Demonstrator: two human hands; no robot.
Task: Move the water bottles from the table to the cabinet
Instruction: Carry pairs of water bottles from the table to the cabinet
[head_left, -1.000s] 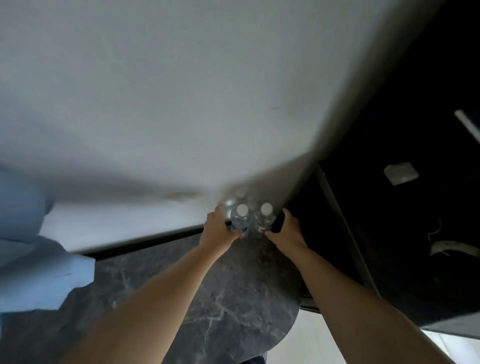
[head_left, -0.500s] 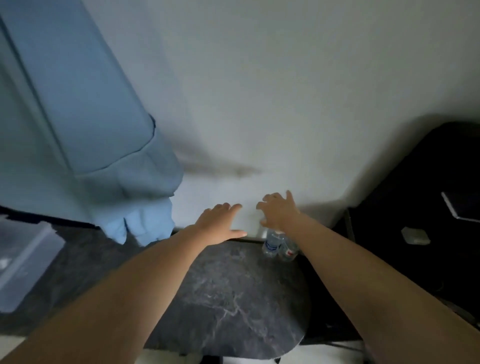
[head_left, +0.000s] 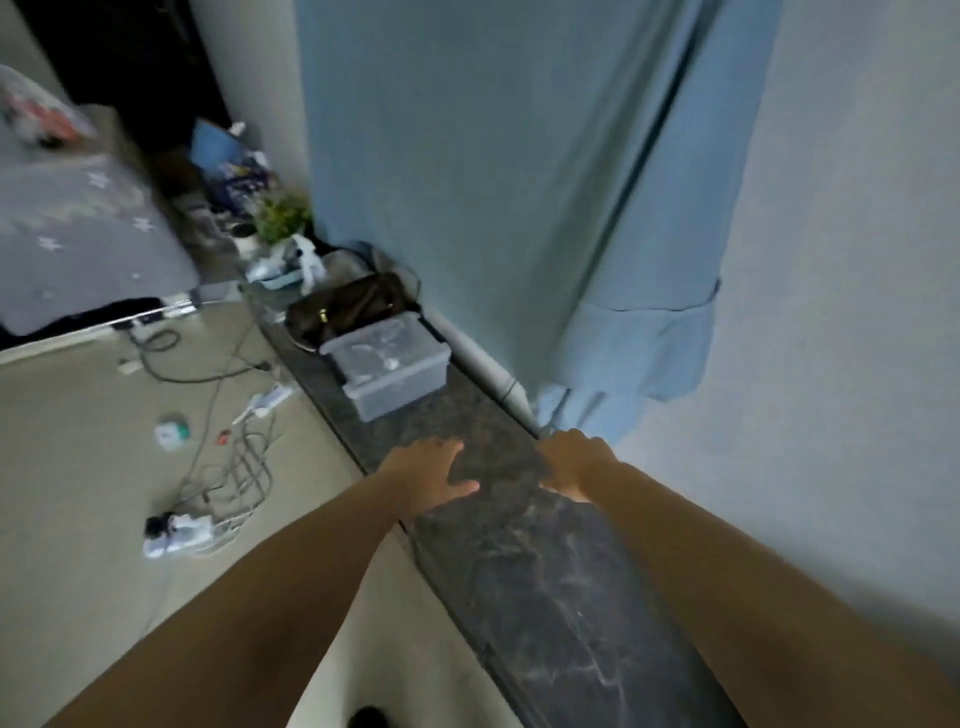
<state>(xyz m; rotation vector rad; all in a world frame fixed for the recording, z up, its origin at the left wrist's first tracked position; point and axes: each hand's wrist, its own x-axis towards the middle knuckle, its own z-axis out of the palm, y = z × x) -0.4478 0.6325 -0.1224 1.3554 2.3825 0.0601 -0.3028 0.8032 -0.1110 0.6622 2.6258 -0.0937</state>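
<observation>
No water bottles show in the head view now. My left hand hovers over the dark marble ledge with fingers spread and relaxed, holding nothing. My right hand is beside it, a little to the right, near the ledge's far edge by the wall; its fingers are loose and empty. Both forearms reach forward from the bottom of the view.
A clear plastic box and a brown bag stand farther along the ledge. A blue curtain hangs behind it. Cables and a power strip lie on the floor at left, beside a bed.
My hands have let go of the two bottles and drawn away. The view has swung left, so the bottles and the dark cabinet are out of sight.
</observation>
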